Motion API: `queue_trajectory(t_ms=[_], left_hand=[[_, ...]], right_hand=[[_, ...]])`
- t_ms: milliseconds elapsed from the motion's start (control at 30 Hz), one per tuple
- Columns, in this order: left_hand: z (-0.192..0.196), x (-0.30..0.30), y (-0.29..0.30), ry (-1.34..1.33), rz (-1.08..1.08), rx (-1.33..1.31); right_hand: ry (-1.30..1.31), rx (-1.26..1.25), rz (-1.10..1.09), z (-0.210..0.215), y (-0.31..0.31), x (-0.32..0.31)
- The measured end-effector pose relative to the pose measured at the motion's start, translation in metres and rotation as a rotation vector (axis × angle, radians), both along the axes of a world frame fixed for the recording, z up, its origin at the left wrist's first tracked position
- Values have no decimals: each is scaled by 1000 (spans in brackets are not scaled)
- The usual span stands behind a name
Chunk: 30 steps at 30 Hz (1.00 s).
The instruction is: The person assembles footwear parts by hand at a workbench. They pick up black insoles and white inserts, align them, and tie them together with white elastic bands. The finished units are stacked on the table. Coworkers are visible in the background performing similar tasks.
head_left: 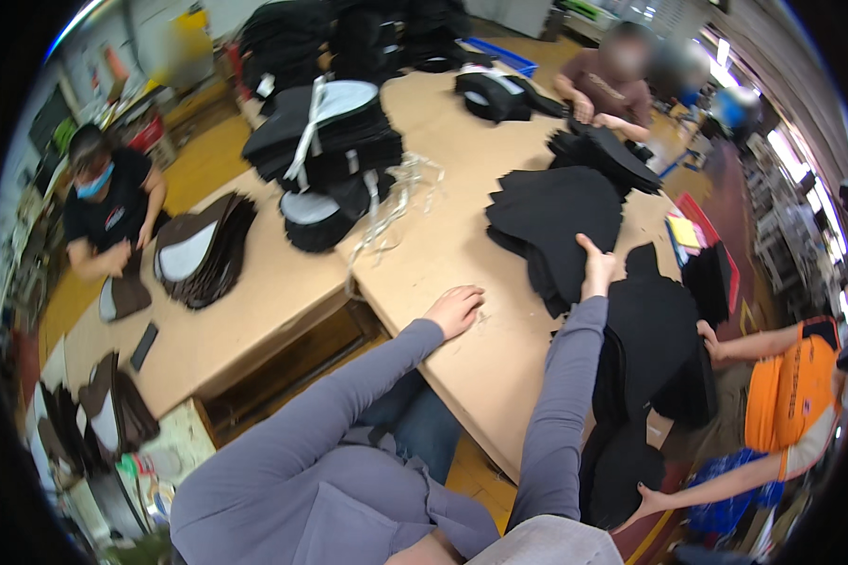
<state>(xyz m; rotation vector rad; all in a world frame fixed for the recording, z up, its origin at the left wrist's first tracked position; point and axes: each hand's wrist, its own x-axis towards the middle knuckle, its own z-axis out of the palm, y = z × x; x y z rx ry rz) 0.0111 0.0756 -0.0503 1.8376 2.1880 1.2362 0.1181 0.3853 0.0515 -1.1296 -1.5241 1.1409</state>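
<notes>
My left hand (457, 311) rests on the tan tabletop (433, 226) near its front edge, fingers laid on the surface with nothing in them. My right hand (595, 268) is at the right edge of a stack of black cut fabric pieces (551, 212) with jagged edges. The thumb lies on top and the fingers go round the edge, partly hidden. Close to my right forearm, another black fabric stack (650, 330) hangs over the table's right side. A co-worker in orange has a hand (711, 341) at that stack and another hand (641, 508) at its lower end.
A tall black bundle (325, 141) tied with white strips stands at the back. Brown pieces with pale panels (198, 250) lie on the left table, where a masked co-worker (113, 202) sits. Another person (612, 85) handles black pieces at the far end. A red tray (711, 235) stands right.
</notes>
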Motion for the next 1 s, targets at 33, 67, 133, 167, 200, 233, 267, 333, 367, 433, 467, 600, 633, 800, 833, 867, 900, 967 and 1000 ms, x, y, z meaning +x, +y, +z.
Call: queue_trajectory(t_ms=[33, 67, 133, 167, 200, 233, 267, 333, 367, 433, 467, 600, 633, 800, 833, 867, 900, 967, 1000], left_hand=[[-2, -1, -1, -1, 2, -8], [-4, -1, 1, -3, 1, -12], [-10, -5, 3, -249, 18, -80], [-12, -7, 9, -490, 15, -139], [-14, -7, 16, -728, 12, -206], [-8, -4, 29, -1004, -57, -103], [-2, -5, 36, -1280, -101, -2], [24, 0, 54, -1723, -68, 52], [32, -5, 58, -1778, -171, 80], [41, -19, 57, -1861, -193, 65], [50, -18, 58, -1858, -115, 131], [12, -14, 44, -2074, -252, 179], [11, -12, 41, -2090, -261, 137], [32, 0, 17, -2005, -229, 152], [36, 2, 14, -1939, -225, 210], [37, -1, 9, -1916, -259, 272], [39, -4, 3, -1857, -359, 343], [40, -10, -21, -1737, -523, 463], [56, -10, -31, -1689, -599, 374]], right_hand=[[-19, 1, -19, 2, -7, -1], [-29, -23, -62, 2, -10, -2], [-9, -102, -37, 14, -31, -3], [19, -129, -44, 25, -41, -1], [72, -120, -35, 21, -38, 1], [130, -100, -36, 17, -33, 9], [242, -146, -19, 17, -49, 6], [221, -48, -209, 12, -91, 4], [178, -34, -266, 6, -114, 2], [98, -91, -319, 34, -187, 4], [72, -81, -310, 26, -205, 13], [235, 0, -260, 0, -266, 26], [224, 44, -237, 0, -272, 26], [590, -117, -74, 9, -288, 52], [535, -66, -11, 12, -294, 61], [494, -7, 38, 14, -297, 69], [448, 44, 84, 13, -301, 80], [483, 62, 60, 1, -298, 99], [675, 12, 40, 3, -299, 104]])
